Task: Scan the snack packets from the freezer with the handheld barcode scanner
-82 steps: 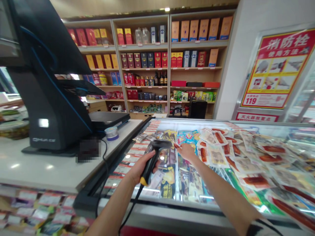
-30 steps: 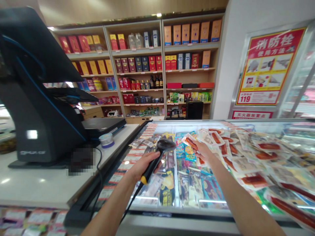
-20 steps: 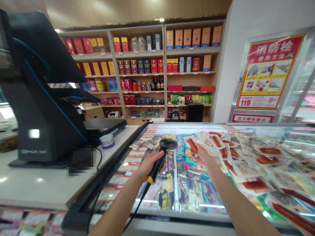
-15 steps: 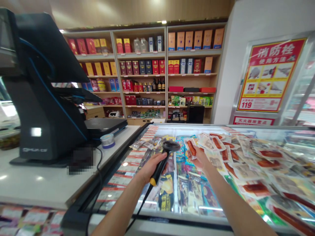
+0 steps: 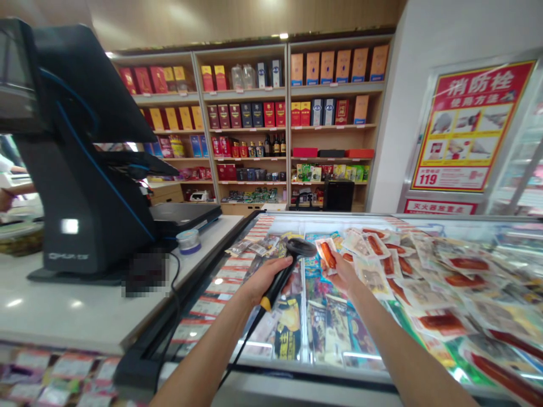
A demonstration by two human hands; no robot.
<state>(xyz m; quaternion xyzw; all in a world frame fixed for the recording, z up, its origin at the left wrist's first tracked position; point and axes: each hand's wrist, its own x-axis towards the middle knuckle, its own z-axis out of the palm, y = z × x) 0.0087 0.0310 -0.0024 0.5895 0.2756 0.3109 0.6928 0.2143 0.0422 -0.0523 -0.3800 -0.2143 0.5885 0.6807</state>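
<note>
My left hand is wrapped round the handle of a black and yellow barcode scanner, whose cable runs down toward me. The scanner's head tilts to the right, close to a packaged sausage. That clear packet with a reddish-brown sausage is pinched in my right hand, above the glass-topped freezer. Many similar sausage packets lie spread over the glass on the right. Under the glass, between my arms, several coloured packets show.
On the left counter stand a black checkout terminal, a flat black scale and a roll of tape. Shelves of boxed bottles line the back wall. A red poster hangs at right. Another person's arm shows far left.
The scanner's head and the sausage packet have come a little closer together, and the packet faces the scanner more. The view has shifted slightly. Another person's arm has appeared at far left.
</note>
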